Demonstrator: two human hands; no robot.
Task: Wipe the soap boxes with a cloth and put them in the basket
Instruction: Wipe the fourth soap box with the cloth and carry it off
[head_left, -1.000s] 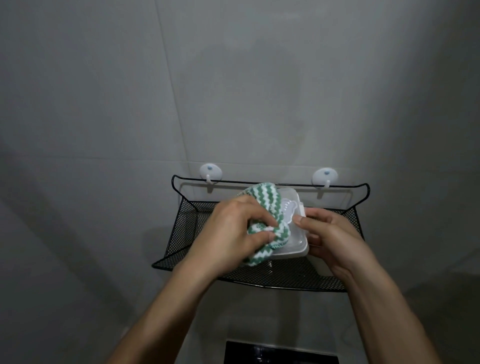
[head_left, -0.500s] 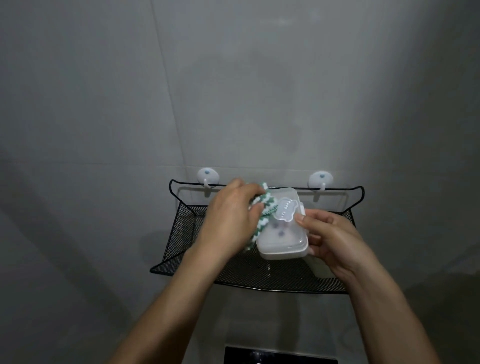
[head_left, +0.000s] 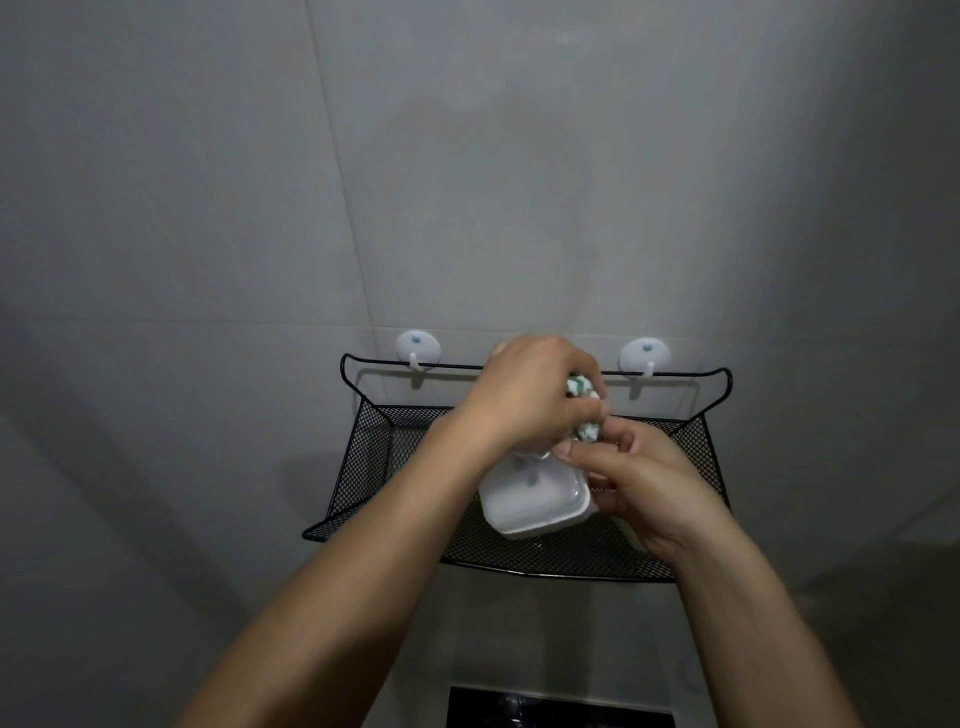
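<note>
A white plastic soap box (head_left: 530, 499) is held above the black mesh basket (head_left: 384, 467), its near end tilted toward me. My right hand (head_left: 639, 483) grips the box by its right side. My left hand (head_left: 530, 397) is curled round a green-and-white zigzag cloth (head_left: 584, 410) and presses it on the far end of the box. Most of the cloth is hidden under my left hand.
The basket hangs on the grey tiled wall from two white hooks, one on the left (head_left: 417, 349) and one on the right (head_left: 645, 356). A dark glossy object (head_left: 561, 712) shows at the bottom edge, below the basket.
My left hand has carried the cloth from the near, left side of the box to its far end. The box has tipped, its near end now lower and closer to me.
</note>
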